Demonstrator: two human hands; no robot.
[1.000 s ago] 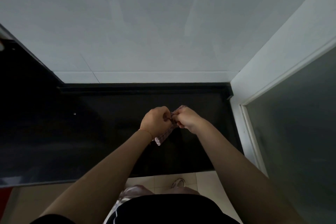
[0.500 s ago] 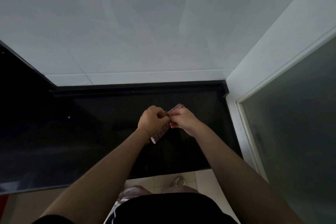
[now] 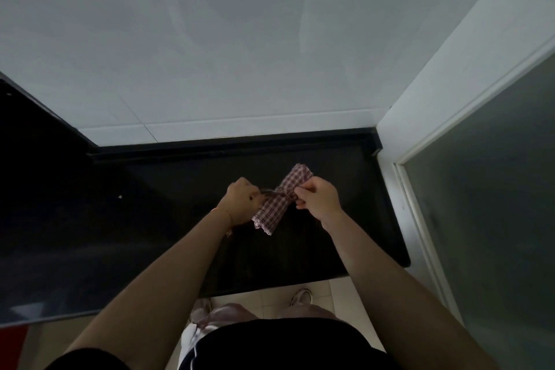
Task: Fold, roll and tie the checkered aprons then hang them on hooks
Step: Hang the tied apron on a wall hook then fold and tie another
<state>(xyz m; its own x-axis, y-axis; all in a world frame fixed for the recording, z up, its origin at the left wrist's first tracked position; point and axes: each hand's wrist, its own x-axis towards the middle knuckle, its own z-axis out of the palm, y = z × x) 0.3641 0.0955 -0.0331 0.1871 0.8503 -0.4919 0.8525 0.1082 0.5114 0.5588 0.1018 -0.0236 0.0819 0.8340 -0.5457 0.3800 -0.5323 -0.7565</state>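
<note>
— Status of the checkered apron (image 3: 277, 200)?
— Folded and rolled, held over the dark table (image 3: 345, 219), cinched at the middle. Left hand (image 3: 240, 201) and right hand (image 3: 318, 198) each have fingers clenched on a tie end.
— Outstanding?
— Knot apparently unfinished; hanging not done. No hooks in view.

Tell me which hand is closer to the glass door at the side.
The right hand. It pinches the rolled checkered apron on the side toward the glass door; the left hand grips the apron's tie on the far side.
</note>
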